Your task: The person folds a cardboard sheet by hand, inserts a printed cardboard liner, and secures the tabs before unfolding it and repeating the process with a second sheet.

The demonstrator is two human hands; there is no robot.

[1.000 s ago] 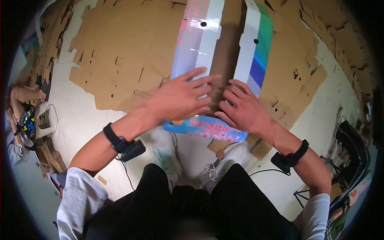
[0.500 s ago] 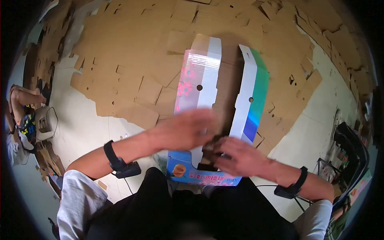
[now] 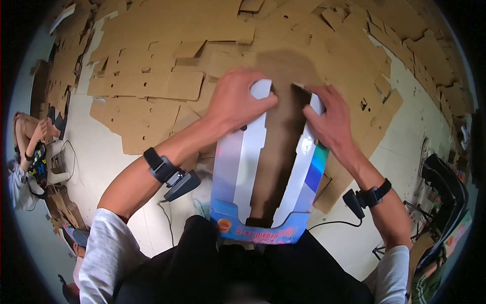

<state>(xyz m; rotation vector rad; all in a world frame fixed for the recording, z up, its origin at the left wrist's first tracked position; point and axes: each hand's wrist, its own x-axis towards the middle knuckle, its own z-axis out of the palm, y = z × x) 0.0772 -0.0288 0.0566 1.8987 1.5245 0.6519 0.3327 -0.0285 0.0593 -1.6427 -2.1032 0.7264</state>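
Grip on one carton (image 3: pixel 242 167), left hand (image 3: pixel 238 101), right hand (image 3: pixel 331 124)

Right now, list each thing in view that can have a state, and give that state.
printed carton: partly folded, side panels raised, top open.
left hand: closed on the far end of the carton's left panel.
right hand: closed on the far end of the right panel.
cardboard blanks: unfolded, lying flat on the floor.
wrist device: strapped to the left forearm.
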